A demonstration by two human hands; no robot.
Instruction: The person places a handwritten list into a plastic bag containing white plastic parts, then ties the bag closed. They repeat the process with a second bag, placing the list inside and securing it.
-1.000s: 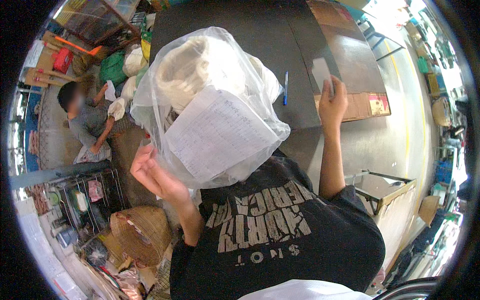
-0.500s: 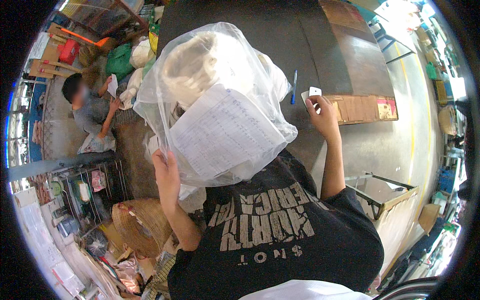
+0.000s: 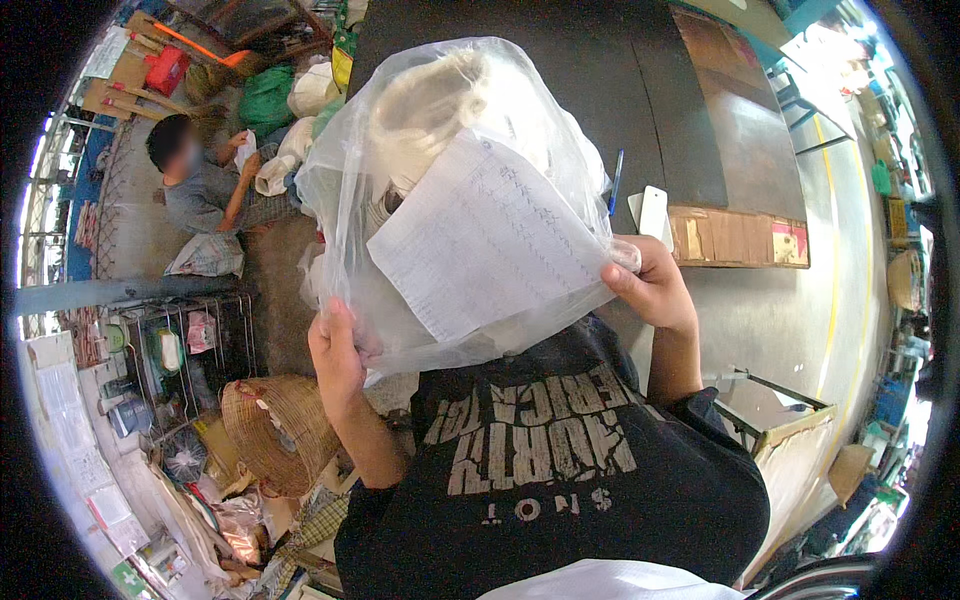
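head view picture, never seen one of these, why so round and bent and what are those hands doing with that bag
There is no machine here. The picture comes from a wide fisheye camera worn on a person's head, looking down, which is why straight edges bend near the rim. The dark printed T-shirt at the bottom is the wearer's own.

Both forearms come up from below. The left hand grips the lower left edge of a large clear plastic bag with pale, whitish contents. The right hand pinches the bag's right edge. A white sheet of handwritten paper lies against the bag; inside or outside, I cannot tell.

Behind is a dark tabletop with a blue pen and a small white card. At left another person sits on the floor, and a woven brown basket stands lower left.
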